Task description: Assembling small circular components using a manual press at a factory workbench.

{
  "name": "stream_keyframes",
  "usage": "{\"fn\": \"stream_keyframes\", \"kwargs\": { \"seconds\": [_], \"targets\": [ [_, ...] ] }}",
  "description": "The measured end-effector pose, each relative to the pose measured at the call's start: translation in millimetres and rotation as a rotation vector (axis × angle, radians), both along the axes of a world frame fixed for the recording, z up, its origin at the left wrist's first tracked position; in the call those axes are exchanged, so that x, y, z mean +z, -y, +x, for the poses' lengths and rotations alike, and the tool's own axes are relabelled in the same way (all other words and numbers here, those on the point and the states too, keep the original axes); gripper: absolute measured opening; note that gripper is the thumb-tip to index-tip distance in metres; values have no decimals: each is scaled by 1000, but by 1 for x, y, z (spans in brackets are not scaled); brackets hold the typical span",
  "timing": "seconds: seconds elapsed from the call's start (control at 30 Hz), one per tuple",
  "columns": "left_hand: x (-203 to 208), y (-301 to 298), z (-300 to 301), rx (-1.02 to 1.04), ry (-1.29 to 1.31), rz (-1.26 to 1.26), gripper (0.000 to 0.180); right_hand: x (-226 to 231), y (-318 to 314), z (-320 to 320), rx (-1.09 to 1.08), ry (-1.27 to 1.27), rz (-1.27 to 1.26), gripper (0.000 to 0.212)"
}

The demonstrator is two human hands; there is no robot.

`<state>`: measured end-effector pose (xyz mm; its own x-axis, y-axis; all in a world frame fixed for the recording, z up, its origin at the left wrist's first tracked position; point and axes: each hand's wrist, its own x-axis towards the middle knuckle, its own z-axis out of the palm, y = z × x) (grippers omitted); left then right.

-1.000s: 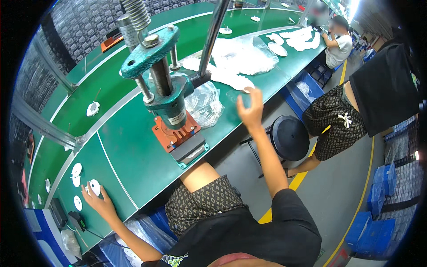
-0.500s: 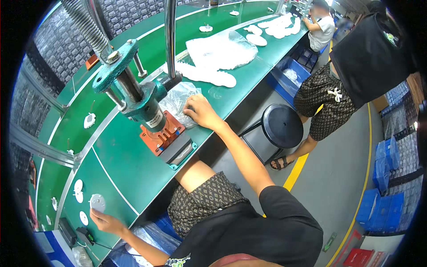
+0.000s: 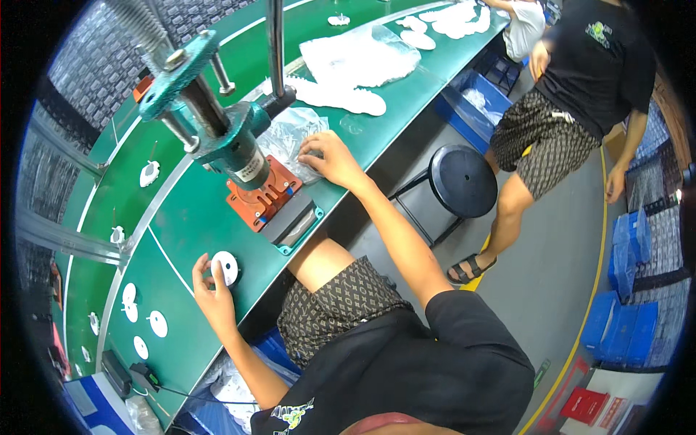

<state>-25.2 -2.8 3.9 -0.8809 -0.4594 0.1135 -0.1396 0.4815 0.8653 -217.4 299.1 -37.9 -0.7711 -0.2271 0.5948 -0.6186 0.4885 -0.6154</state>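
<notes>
My left hand (image 3: 216, 301) is over the green bench with a white round disc (image 3: 228, 270) between thumb and fingers. Left of it, several white discs (image 3: 157, 324) lie on the bench top. My right hand (image 3: 330, 158) has its fingers curled together at the edge of a clear plastic bag (image 3: 290, 134) of small, thin metallic-looking pieces. Whatever the fingertips pinch there is too small to make out. Between my hands stands a teal hand press (image 3: 243, 156), its orange fixture plate (image 3: 262, 199) and dark block (image 3: 288, 226) near the bench edge.
A plastic bag of white parts (image 3: 359, 61) and a row of white parts (image 3: 337, 98) lie farther along the bench. Beyond runs a green conveyor (image 3: 148, 174) carrying white pieces. A black stool (image 3: 462, 181) and a standing person (image 3: 573, 109) are at the right.
My left hand has moved up and right toward the press with the white disc. My right hand stays at the plastic bag. The nearby person has straightened, arms now showing.
</notes>
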Motion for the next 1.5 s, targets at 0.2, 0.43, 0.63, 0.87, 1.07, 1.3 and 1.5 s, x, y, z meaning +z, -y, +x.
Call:
{"fn": "stream_keyframes", "kwargs": {
  "seconds": [0.2,0.43,0.63,0.87,1.07,1.3,1.5],
  "targets": [
    [-3,-10,17,-53,-82,-231,56,12,4,21,-222,135,-500,8],
    [-4,-9,18,-140,-106,-282,56,31,-7,65,206,668,-1251,18],
    [-2,-8,19,-158,-111,-286,57,38,16,95,260,694,-1103,26],
    [-5,-2,23,-317,-163,-332,58,48,35,175,448,640,-640,29],
    [-4,0,21,-342,-199,-349,55,28,60,192,827,1230,-848,24],
    [-3,0,22,-335,-194,-304,54,21,77,183,1058,1211,-874,14],
    [-4,1,22,-340,-212,-306,55,30,104,189,608,905,-610,15]
  ]
}}
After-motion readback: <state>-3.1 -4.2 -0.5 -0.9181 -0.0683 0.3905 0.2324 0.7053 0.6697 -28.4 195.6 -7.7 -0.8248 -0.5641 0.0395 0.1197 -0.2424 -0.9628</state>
